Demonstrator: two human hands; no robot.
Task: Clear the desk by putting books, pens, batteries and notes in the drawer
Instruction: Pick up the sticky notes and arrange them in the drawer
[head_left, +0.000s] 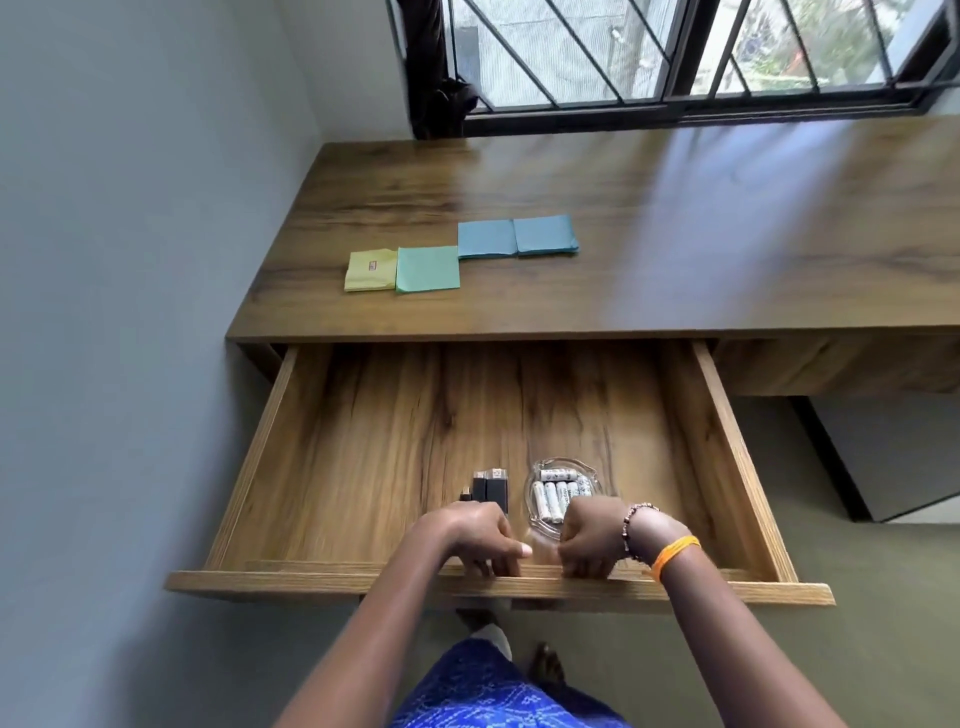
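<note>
**Head view: both hands at the drawer front, notes left on the desk**

Head-camera footage shows the left hand (475, 538) and the right hand (592, 540) with fingers curled over the front rail of the open drawer (249, 457). Whether the rail is actually gripped or only rested on cannot be told, since the fingertips are hidden behind it. Just beyond the right knuckles a glass dish (540, 470) is seen, with white batteries (556, 496) lying loose in it. Just beyond the left hand a few small dark blocks (488, 486) stand upright.

Should the drawer be pushed sharply from this hold, the blocks would likely be toppled and the dish slid or rattled, with batteries possibly rolled out. Fingers could also be pinched against the desk (675, 234) edge if left curled over the rail. Well beyond both hands, the yellow note pad (370, 270), green pad (427, 268) and blue pads (517, 236) lie on the desktop; if the drawer is closed now, they would be left out.
</note>
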